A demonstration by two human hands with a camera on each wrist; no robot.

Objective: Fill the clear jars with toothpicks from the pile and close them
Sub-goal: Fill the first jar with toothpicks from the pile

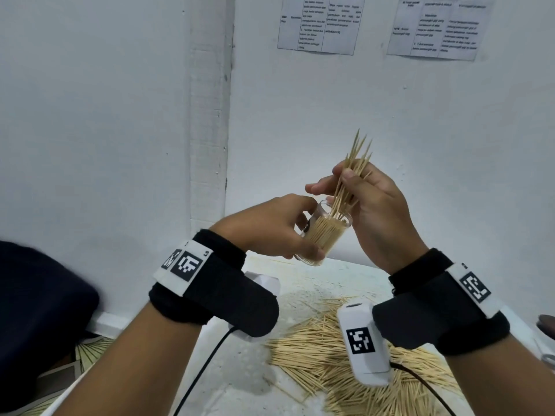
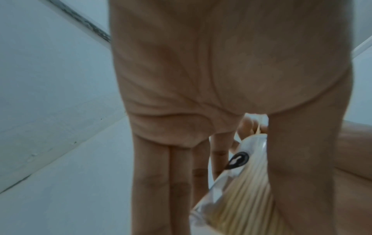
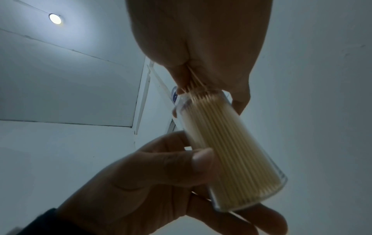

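A clear jar (image 1: 322, 232) packed with toothpicks is held up in the air, tilted, by my left hand (image 1: 282, 232), whose thumb and fingers wrap its side. My right hand (image 1: 357, 187) pinches a bundle of toothpicks (image 1: 354, 169) above the jar, their lower ends inside its open mouth. In the right wrist view the jar (image 3: 231, 151) shows full of sticks, with the left hand (image 3: 161, 182) round its lower part and the right hand (image 3: 201, 63) over its mouth. In the left wrist view the jar (image 2: 241, 182) sits between thumb and fingers. No lid is in view.
A big loose pile of toothpicks (image 1: 330, 355) lies on the white table (image 1: 240, 376) below my hands. White walls stand close behind, with paper sheets (image 1: 321, 22) stuck high up. A dark object (image 1: 39, 310) fills the lower left.
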